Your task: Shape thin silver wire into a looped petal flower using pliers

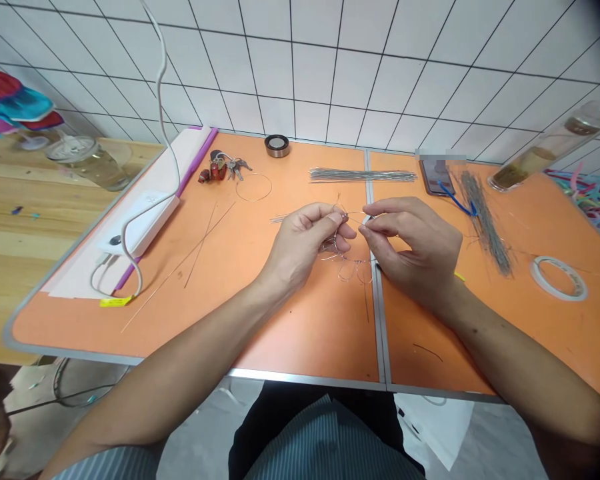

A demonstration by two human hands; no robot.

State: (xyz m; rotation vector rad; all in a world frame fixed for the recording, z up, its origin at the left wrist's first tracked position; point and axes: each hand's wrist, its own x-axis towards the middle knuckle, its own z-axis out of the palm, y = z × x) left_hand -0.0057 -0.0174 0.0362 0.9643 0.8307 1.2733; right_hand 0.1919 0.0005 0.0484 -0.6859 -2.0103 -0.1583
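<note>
A thin wire bent into several small loops [347, 269] hangs between my hands, above the orange table. My left hand [310, 237] pinches this looped wire between thumb and forefinger, the other fingers curled beneath. Close by on the right, my right hand [413, 240] has its thumb and forefinger pressed together on the wire's other stretch, near a small pale piece at the fingertips that I cannot make out. Part of the loops is hidden behind my left fingers. Beyond my hands lies a bundle of straight wires [363, 175].
On the orange table [280, 333] lie keys [235, 165], a black tape roll [277, 145], a wire ring [254, 187] and loose wires [180, 257]. At left is a white power strip [147, 217]; at right a phone [435, 177], a tied wire bundle [487, 227], white tape [535, 270] and a bottle [540, 157].
</note>
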